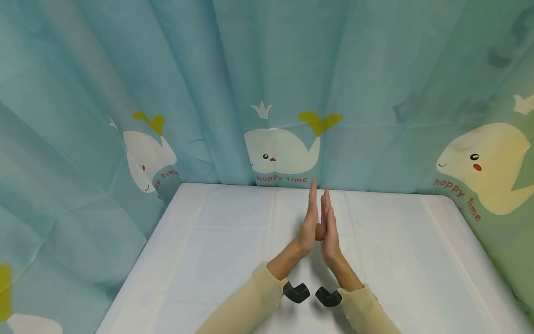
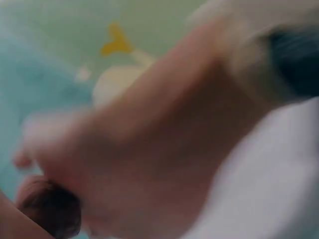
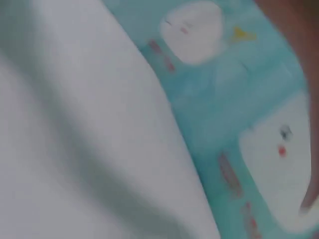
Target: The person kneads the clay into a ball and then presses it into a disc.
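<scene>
Between two upright palms in the head view, a small round brown ball [image 1: 320, 232] is pressed. My left hand [image 1: 308, 227] lies against its left side with straight fingers pointing up and away. The right hand [image 1: 331, 236] faces it from the other side, its fingers straight too. Blurred in the left wrist view, the dark brown ball [image 2: 52, 209] shows beside the right hand [image 2: 144, 154], while a strip of the left hand [image 2: 17, 221] crosses the lower left corner. Only blurred skin at the right edge appears in the right wrist view; the ball is hidden there.
Below the hands spreads a table [image 1: 225, 241] with a white cover. Blue-green curtains [image 1: 200, 69] printed with white whales stand behind it and along both sides. Dark camera mounts [image 1: 296, 293] stick out from the inner sides of the beige sleeves [image 1: 250, 297].
</scene>
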A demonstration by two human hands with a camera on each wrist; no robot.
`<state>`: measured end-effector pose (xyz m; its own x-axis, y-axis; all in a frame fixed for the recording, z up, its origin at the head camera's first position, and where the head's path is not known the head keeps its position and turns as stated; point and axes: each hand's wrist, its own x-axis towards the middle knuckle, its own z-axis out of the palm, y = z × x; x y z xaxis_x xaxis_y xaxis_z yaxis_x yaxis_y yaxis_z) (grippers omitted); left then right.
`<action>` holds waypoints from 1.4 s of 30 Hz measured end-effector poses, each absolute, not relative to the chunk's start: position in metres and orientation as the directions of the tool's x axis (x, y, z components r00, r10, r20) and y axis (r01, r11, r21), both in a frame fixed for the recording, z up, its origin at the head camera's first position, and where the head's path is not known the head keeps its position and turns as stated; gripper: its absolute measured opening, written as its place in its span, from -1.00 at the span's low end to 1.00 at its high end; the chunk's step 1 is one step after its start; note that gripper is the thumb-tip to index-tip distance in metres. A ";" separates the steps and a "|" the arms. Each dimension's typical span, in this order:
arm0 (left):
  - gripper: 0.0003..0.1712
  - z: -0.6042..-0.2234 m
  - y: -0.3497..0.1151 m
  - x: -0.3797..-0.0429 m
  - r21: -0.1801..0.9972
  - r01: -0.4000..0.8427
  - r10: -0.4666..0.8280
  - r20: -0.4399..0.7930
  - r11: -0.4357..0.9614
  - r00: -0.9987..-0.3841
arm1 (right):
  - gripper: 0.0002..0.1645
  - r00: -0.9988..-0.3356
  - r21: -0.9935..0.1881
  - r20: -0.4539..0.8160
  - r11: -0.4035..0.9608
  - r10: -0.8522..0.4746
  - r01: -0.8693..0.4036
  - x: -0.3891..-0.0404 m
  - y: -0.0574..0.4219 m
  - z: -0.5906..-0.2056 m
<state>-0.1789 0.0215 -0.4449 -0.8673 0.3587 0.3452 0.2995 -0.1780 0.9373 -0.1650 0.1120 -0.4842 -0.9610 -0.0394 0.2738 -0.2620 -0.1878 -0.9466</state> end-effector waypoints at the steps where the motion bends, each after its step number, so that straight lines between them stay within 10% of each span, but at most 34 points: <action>1: -0.19 -0.445 0.020 -0.184 0.942 0.280 0.329 0.328 -0.185 -0.885 | -0.30 -0.956 -0.944 0.291 -0.170 -0.039 -0.281 -0.159 0.107 -0.485; 22: -0.20 -0.451 0.018 -0.189 0.952 0.292 0.346 0.307 -0.096 -0.886 | -0.34 -0.939 -0.940 0.334 -0.098 -0.082 -0.326 -0.151 0.105 -0.480; 30: -0.13 -0.460 0.025 -0.164 0.940 0.338 0.421 0.284 0.056 -0.861 | -0.30 -0.966 -0.927 0.259 -0.278 0.006 -0.251 -0.176 0.128 -0.455; 34: -0.16 -0.452 0.026 -0.163 0.940 0.332 0.401 0.334 -0.075 -0.853 | -0.30 -0.980 -0.963 0.199 -0.189 -0.020 -0.192 -0.176 0.128 -0.471; 42: -0.07 -0.460 0.020 -0.183 0.947 0.308 0.294 0.269 0.095 -0.917 | -0.35 -0.941 -0.942 0.330 -0.087 -0.073 -0.324 -0.147 0.106 -0.468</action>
<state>-0.1827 0.0202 -0.4602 -0.9171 0.2940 0.2692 0.3082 0.0947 0.9466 -0.1475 0.1065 -0.4677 -0.9412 -0.0726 0.3300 -0.3237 -0.0871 -0.9422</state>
